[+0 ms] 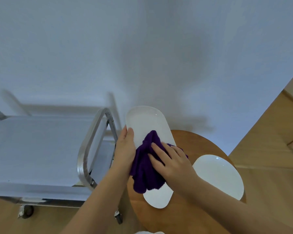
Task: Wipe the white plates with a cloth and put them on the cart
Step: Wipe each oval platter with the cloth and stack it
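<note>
A long white oval plate [145,122] is held above the round wooden table [184,142]. My left hand [125,149] grips its left edge, thumb on the top face. A purple cloth [145,169] lies bunched across the plate's middle. My right hand [171,162] presses down on the cloth with straight, spread fingers. A second white oval plate [220,174] lies on the table to the right. The metal cart [41,149] stands to the left with a bare grey top shelf.
The cart's curved steel handle [90,146] rises close beside my left hand. Its castor wheels [26,211] sit on the wooden floor [269,132]. A white wall [142,56] runs behind the cart and table.
</note>
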The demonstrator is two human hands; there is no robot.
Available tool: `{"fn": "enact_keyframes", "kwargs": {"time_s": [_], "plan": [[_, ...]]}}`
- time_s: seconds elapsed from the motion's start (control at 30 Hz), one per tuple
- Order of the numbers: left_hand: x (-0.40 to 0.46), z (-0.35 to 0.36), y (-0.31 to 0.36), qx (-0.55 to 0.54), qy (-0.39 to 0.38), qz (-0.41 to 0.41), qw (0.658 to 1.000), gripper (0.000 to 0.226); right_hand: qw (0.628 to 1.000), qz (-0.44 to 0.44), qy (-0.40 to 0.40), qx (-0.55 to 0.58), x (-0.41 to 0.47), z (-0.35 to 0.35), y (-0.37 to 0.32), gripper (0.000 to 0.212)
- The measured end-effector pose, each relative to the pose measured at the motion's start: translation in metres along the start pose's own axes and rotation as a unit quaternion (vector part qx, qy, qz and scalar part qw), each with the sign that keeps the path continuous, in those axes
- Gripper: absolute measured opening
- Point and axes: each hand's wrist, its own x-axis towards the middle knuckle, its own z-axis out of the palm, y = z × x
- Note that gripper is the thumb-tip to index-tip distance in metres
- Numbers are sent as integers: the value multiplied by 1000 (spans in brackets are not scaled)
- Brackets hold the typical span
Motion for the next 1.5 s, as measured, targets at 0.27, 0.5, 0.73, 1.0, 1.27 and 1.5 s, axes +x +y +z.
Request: {"fn": "enact_keyframes", "kwargs": {"time_s": [0.27, 0.5, 0.73, 1.0, 1.27, 1.5], "plan": [[17, -27, 11, 69, -282, -133, 947, 30, 962, -262, -67, -35, -18, 0, 58, 66], [33, -28, 17, 92, -367, -175, 909, 47, 953, -267, -136, -32, -3, -12, 82, 79], [49, -39, 5, -113, -273, -222, 929, 56, 979, -77, -138, 125, 7, -21, 66, 48], [31, -51, -7, -321, -304, -63, 895, 69, 722, 313, -367, 497, 0, -27, 47, 30], [23, -40, -8, -401, -224, -83, 884, 48, 512, 372, -224, 741, -4, -17, 49, 53], [23, -46, -3, -290, -95, -73, 950, 50, 511, 705, -100, 481, -7, -9, 46, 67]]}}
